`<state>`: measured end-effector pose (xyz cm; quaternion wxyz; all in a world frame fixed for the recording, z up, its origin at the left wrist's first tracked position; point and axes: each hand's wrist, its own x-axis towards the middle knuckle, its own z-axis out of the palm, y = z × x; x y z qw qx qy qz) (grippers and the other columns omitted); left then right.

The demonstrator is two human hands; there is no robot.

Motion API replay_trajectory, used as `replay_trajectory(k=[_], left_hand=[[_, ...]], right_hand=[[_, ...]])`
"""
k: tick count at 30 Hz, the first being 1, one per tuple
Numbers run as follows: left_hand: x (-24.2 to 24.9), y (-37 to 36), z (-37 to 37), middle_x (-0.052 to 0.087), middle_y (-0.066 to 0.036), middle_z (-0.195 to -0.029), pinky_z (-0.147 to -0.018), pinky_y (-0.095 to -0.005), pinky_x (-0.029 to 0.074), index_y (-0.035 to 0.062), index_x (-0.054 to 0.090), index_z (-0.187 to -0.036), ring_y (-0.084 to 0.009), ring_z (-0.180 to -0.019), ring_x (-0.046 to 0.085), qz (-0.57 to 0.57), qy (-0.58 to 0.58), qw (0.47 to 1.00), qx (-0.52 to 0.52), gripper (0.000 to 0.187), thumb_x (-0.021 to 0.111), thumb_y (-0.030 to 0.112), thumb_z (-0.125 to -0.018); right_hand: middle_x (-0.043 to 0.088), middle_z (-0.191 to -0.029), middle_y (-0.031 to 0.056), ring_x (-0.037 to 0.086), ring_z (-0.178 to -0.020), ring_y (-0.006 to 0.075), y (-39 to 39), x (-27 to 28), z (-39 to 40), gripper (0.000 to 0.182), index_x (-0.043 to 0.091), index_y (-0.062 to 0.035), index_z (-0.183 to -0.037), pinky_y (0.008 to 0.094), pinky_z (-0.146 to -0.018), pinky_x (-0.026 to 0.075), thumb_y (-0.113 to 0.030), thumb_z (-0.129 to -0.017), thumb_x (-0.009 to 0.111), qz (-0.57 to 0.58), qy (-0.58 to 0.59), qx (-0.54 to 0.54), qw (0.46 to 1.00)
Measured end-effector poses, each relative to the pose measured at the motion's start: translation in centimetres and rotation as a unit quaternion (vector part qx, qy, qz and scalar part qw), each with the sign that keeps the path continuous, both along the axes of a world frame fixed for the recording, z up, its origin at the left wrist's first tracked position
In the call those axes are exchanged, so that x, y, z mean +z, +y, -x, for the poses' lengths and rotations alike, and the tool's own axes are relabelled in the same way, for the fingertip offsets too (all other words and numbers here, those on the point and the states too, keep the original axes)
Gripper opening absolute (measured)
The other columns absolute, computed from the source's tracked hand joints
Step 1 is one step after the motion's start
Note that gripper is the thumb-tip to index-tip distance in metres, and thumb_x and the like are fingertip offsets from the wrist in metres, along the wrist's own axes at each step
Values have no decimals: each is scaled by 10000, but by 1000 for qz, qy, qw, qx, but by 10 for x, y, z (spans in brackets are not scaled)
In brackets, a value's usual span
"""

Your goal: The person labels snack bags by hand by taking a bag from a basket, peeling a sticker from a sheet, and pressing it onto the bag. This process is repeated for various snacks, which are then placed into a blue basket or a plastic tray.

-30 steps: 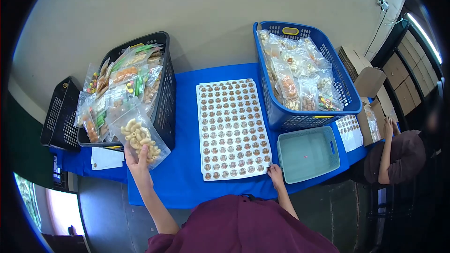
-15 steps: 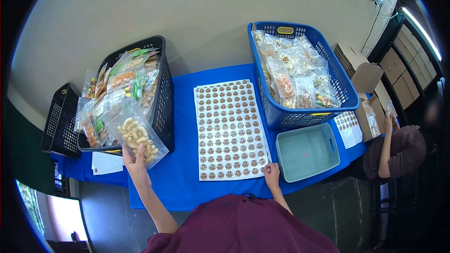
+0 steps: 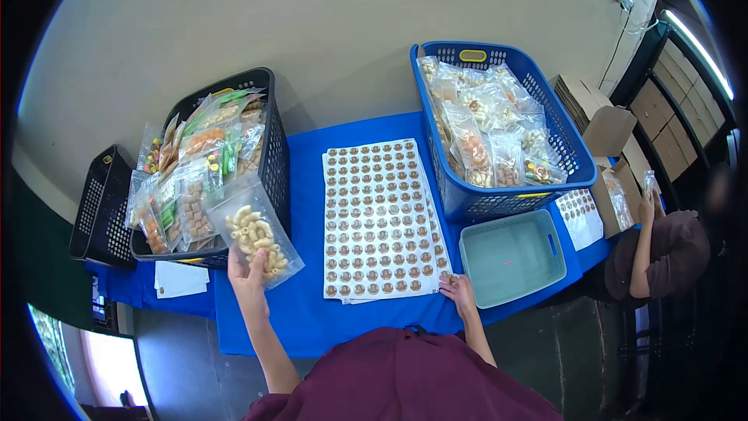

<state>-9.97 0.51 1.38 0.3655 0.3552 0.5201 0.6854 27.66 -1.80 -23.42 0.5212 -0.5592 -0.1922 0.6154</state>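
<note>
My left hand grips a clear plastic bag of pale, curved macaroni-like snacks, held tilted in front of the black basket. My right hand is at the lower right corner of the sticker sheets, thumb and fingers pinched together on a small round brown sticker. Rows of similar brown round stickers cover the white top sheet, which lies on a slightly offset stack. Just right of that hand stands a grey-green plastic tray.
A blue basket full of bagged snacks stands at the back right. Bagged snacks also fill the black basket, with another black basket beyond it. Far right, a person holds a small bag near cardboard boxes.
The bag in my left hand has moved right and slightly down, towards the sheets. My right hand has shifted slightly right and down from the sheet corner, with a round sticker now showing at its fingertips.
</note>
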Motion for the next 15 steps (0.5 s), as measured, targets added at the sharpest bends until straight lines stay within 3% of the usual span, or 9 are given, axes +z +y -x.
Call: replay_trajectory(k=[5,11,15], left_hand=[[-20,14,-45,523,-99,-1108,-805,-257,469,2,414,-1182,-146,-964,542,23,-68,986,-149,385,557,38,-827],[-60,33,-98,555,-135,-1033,-737,-242,473,1,290,-1249,-130,-907,560,58,-92,949,-295,471,531,153,-875],[-38,29,-118,559,-124,-1028,-733,-244,478,0,309,-1218,-131,-879,570,51,-103,940,-322,424,523,127,-874]], right_hand=[[496,-750,25,494,-661,100,26,61,21,76,462,-44,-904,244,-631,432,-26,-832,479,-106,-34,1,994],[534,-791,-2,476,-678,47,53,216,73,58,502,-39,-891,186,-632,394,-44,-838,523,-268,-39,121,955],[527,-777,-9,465,-651,25,54,253,88,126,536,-21,-928,165,-567,377,-10,-807,566,-314,-139,203,917]])
